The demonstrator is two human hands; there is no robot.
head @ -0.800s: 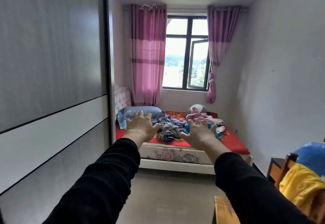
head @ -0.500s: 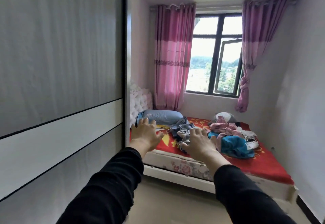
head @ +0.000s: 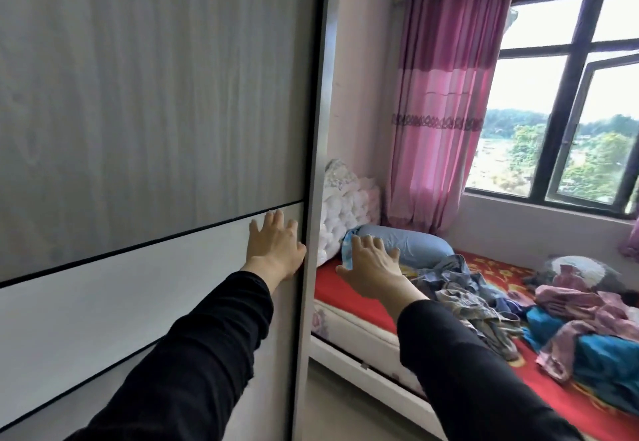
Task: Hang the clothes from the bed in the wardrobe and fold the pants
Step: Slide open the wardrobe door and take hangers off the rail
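Head view: the clothes lie in a loose heap on the bed, to the right of the wardrobe and beyond both hands. Neither hand touches them. The heap is rumpled. A grey-blue garment lies nearest the wardrobe, with a pink one and a teal one farther from it. Which of these are pants I cannot tell. The bed has a red patterned sheet, and its near corner sits just beside the wardrobe's edge.

The left hand lies flat on the wardrobe's sliding door, on the white band just under the dark line. Its fingers are straight and spread, and its thumb is at the door's right edge. It grasps nothing. The right hand is held out past the wardrobe's edge, in front of the bed's corner. Its palm faces away, its fingers are spread and relaxed, and it holds nothing. Both arms reach forward in black sleeves.

A blue pillow lies at the end of the bed nearest the wardrobe, against a white tufted headboard. Farther from the wardrobe hang a pink curtain and a dark-framed window showing trees outside.
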